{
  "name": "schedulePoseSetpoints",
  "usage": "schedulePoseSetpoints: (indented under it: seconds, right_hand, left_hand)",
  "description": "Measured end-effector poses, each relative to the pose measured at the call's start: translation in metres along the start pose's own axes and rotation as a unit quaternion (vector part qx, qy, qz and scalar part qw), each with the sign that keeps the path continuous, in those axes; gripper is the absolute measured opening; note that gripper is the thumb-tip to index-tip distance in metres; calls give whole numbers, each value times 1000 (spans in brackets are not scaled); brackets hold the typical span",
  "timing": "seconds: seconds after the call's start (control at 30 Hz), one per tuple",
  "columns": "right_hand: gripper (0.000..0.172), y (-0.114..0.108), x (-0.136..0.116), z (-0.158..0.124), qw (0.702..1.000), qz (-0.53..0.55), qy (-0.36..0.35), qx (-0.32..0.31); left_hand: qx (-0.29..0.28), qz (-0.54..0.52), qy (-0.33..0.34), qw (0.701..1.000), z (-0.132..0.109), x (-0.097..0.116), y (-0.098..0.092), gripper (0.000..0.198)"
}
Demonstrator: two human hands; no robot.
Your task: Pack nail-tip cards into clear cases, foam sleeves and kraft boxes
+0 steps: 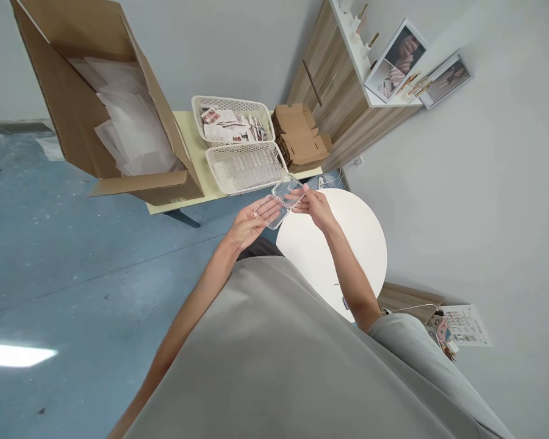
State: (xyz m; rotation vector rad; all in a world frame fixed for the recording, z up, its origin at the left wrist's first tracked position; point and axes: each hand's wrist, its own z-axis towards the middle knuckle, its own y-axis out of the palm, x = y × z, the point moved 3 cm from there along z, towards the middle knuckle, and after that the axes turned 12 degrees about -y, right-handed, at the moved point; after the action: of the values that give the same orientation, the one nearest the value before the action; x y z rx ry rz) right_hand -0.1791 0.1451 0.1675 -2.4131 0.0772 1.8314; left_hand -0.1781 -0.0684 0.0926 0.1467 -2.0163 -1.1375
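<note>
A clear plastic case (277, 213), hinged and spread apart into two halves, is held up between my hands. My left hand (251, 222) grips the nearer half at its left edge, thumb on top and fingers underneath. On the other half, my right hand (315, 206) pinches the right edge, its fingers showing through the plastic. Just beyond the case stands a white basket (214, 167) with rows of similar clear plastic cases (255, 167). Behind it another white basket (199, 122) holds printed cards and packets (226, 125).
Flattened brown boxes (302, 137) are stacked right of the baskets on a pale yellow table (190, 143). A large open carton (165, 116) contains translucent bags (135, 125). A round white table (361, 235) stands at my right, near a wooden cabinet (333, 85) with framed pictures (398, 61).
</note>
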Motion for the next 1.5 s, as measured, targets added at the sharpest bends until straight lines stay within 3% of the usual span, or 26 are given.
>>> schedulePoseSetpoints:
  seconds: [0.3,0.5,0.77,0.93,1.2,1.3,1.5]
  right_hand:
    - [66,15,22,-2,999,44,-6,11]
    - [64,28,50,-17,996,43,-27,69]
    - [43,35,69,-18,989,46,-51,134]
    - [34,46,84,-11,981,107,-13,160]
    - [40,62,90,0,981,141,-21,135]
    - [36,63,89,-3,974,173,-26,147]
    - [44,65,87,-8,975,122,-27,183]
  left_hand:
    - [44,48,25,998,-2,5,6,82]
    - [52,57,21,997,3,-2,9,91]
    - [59,81,-5,995,5,-13,7,102]
    - [110,163,43,979,5,-12,20,88]
    - [112,339,62,932,-8,-11,49,69]
    - [127,367,81,918,-10,-10,48,66]
    - [197,281,107,933,-3,-15,30,67]
